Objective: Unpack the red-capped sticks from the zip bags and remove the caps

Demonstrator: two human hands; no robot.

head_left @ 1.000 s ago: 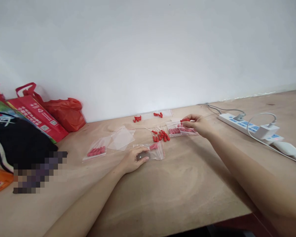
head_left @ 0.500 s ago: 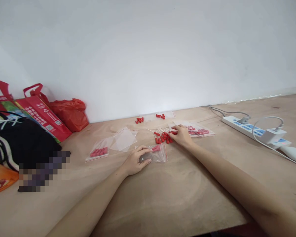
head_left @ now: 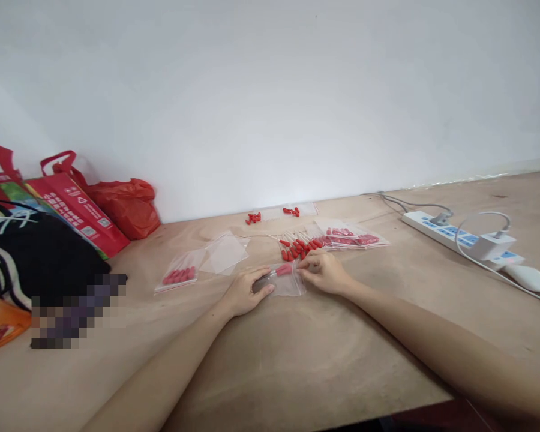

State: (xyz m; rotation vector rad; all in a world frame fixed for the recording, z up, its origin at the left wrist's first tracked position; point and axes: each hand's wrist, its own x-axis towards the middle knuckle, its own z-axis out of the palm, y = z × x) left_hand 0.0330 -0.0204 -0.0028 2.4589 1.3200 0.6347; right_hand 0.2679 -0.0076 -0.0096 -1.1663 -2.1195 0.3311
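Observation:
A clear zip bag (head_left: 290,286) with a few red-headed pieces (head_left: 283,269) inside lies on the table, its mouth to the right. My left hand (head_left: 245,292) grips its left end between thumb and fingers. At the mouth, my right hand (head_left: 326,273) is closed in a pinch; whatever is between those fingertips is hidden. Just beyond the bag is a loose pile of red-headed pieces with thin pale sticks (head_left: 292,247). Filled zip bags (head_left: 357,237) lie right of that pile, and another filled bag (head_left: 180,275) is at the left. Flat clear bags (head_left: 225,253) lie between.
Small red clusters (head_left: 254,218) and a clear bag (head_left: 308,209) lie near the wall. A power strip (head_left: 438,228) with plugs and cables is at the right. Shopping bags (head_left: 85,210), a red plastic bag (head_left: 130,207) and a black cloth item (head_left: 40,258) crowd the left.
My right hand has moved from the red-headed pile toward me, to the mouth of the zip bag. My left hand keeps its grip on the bag.

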